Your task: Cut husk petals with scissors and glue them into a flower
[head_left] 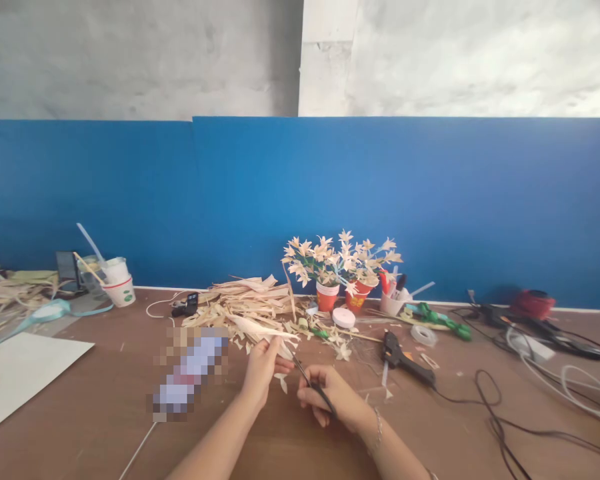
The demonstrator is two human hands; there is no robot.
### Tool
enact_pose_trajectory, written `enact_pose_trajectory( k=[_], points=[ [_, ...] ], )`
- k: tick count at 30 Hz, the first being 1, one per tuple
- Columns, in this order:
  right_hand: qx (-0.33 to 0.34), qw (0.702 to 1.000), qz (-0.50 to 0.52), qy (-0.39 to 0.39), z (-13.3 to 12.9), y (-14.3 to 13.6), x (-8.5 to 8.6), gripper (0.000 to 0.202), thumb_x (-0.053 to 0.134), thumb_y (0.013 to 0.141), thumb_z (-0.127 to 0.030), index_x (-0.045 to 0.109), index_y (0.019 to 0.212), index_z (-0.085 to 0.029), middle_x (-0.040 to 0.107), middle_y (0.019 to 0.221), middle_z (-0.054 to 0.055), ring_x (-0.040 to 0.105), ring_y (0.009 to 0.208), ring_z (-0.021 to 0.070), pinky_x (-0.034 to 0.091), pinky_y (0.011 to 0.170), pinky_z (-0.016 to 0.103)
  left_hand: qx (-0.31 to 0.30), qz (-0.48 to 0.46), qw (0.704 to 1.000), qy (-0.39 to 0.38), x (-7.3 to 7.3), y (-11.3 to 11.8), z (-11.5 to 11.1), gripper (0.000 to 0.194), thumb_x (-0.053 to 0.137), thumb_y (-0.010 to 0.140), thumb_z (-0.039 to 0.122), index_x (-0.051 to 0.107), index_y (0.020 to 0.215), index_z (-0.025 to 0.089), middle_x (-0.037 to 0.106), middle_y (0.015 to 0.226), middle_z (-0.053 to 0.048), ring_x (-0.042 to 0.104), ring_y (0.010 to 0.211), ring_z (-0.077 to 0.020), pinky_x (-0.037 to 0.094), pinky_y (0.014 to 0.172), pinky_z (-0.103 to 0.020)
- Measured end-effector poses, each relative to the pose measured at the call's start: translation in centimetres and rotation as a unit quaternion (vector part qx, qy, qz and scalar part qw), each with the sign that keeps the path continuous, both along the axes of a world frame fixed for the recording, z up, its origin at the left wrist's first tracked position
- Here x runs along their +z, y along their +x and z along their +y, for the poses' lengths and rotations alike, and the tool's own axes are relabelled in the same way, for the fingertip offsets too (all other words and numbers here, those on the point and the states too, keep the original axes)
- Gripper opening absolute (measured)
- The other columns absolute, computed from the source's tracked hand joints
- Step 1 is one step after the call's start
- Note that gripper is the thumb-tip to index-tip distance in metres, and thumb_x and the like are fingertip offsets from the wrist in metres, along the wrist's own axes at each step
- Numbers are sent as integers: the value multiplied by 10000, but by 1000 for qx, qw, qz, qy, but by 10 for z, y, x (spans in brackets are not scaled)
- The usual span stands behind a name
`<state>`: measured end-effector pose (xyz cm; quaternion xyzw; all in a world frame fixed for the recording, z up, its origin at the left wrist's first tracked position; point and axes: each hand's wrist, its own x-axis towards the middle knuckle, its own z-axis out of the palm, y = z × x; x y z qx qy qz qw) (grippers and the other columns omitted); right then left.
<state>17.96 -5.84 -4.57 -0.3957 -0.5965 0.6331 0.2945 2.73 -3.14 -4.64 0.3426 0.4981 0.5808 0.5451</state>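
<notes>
Straw-coloured husk heap (260,293): lay at twelve o'clock beyond my left hand (264,363), which pinched a pale strip (253,327) between thumb and fingers. I judged the strip light, papery and liable to split lengthwise, best held flat near the edge. At four o'clock from that hand, my right hand (330,393) was closed around scissors (316,387), blades toward eleven. Fingers covered part of the handles; I could not tell whether blade met strip.
</notes>
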Motion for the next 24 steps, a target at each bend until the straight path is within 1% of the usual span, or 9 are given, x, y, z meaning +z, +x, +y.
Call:
enact_pose_trajectory(
  k=[4,9,12,20,24],
  points=[
    [2,1000,-2,-6,1,0,-2,239,642,651,-332,505,720,-150,599,582,-32,451,302,43,285,288,144,3,0,1000,1,-1,-1,0,334,624,694,461,562,745,136,639,493,-7,619,429,-132,455,393,-178],
    [6,1000,-18,9,3,0,-9,208,625,651,-310,504,715,-152,594,570,-39,457,302,44,276,282,138,5,8,1000,-3,-3,-1,0,329,607,710,459,566,773,139,634,483,-1,633,447,-150,456,396,-188],
    [4,1000,-20,12,4,-1,-11,193,614,656,-296,501,721,-153,588,568,-43,454,300,41,277,277,134,8,12,1000,-5,-3,0,0,316,598,721,453,558,761,143,620,462,6,634,451,-154,457,400,-192],
    [-8,1000,-17,9,3,-3,-10,206,611,663,-312,484,706,-156,571,560,-48,419,278,28,257,264,135,11,11,1000,-5,-5,-1,1,330,602,710,479,550,743,154,624,487,13,633,455,-153,474,420,-209],
    [-4,1000,-14,5,2,-3,-9,223,613,666,-328,481,716,-155,577,567,-44,410,274,24,247,260,132,3,14,1000,-9,-2,-2,1,306,595,725,460,535,714,160,611,464,18,615,428,-140,462,409,-201]
  ],
)
